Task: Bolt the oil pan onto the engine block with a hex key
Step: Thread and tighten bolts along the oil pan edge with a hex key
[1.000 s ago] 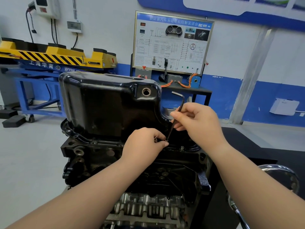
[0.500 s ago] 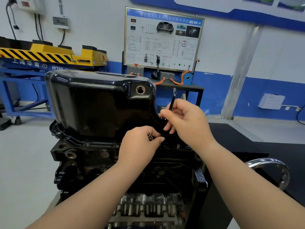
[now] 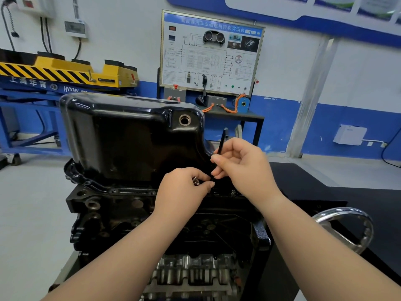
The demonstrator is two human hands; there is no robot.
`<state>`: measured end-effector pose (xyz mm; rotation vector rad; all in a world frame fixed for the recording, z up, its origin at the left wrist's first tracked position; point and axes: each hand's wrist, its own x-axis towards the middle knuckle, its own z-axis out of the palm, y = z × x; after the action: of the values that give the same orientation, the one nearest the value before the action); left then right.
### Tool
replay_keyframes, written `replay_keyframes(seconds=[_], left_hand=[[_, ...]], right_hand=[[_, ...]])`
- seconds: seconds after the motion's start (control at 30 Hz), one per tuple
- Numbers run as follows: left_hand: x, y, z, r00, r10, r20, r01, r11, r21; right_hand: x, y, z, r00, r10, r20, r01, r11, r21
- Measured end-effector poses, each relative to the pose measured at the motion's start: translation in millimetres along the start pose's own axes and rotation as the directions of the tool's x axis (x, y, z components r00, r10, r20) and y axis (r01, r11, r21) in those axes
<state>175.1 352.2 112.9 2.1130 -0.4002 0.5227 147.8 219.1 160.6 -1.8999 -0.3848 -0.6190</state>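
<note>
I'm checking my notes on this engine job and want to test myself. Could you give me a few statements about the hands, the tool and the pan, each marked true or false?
1. The right hand holds the hex key. True.
2. The left hand lies flat on top of the oil pan. False: it pinches a small bolt low down by the pan's rim.
3. The oil pan sits on the engine block. True.
4. The chrome wheel is to the left of the engine block. False: it is to the right.
5. The oil pan is yellow. False: it is glossy black.
</note>
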Motion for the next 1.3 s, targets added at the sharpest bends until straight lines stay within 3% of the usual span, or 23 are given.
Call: replay_keyframes(seconds=[0.2, 0.5, 0.63, 1.1, 1.3], left_hand=[[-1.0, -0.5, -0.3, 1.0, 0.017, 0.001, -0.017, 1.0, -0.005], [1.6, 0.2, -2.2, 0.999, 0.03, 0.035, -0.03, 0.999, -0.013], [0.7, 0.1, -2.3, 0.999, 0.017, 0.032, -0.016, 1.0, -0.012], [-1.5, 1.1, -0.9, 1.0, 0.002, 0.005, -0.002, 0.999, -0.049], [0.1, 0.4, -0.7, 1.0, -0.018, 0.025, 0.02, 0.999, -0.047]], right_hand=[[-1.4, 0.9, 6.7, 0.999, -0.018, -0.031, 0.016, 0.996, -0.086], [-1.1, -4.2, 0.0, 0.996, 0.051, 0.072, -0.055, 0.996, 0.068], [2.2, -6.6, -4.3, 0.992, 0.078, 0.097, -0.083, 0.996, 0.046], [-0.3, -2.1, 4.8, 0.993, 0.072, -0.089, -0.072, 0.997, -0.001], [-2.7, -12.6, -5.5, 0.999, 0.04, 0.026, -0.042, 0.998, 0.055]])
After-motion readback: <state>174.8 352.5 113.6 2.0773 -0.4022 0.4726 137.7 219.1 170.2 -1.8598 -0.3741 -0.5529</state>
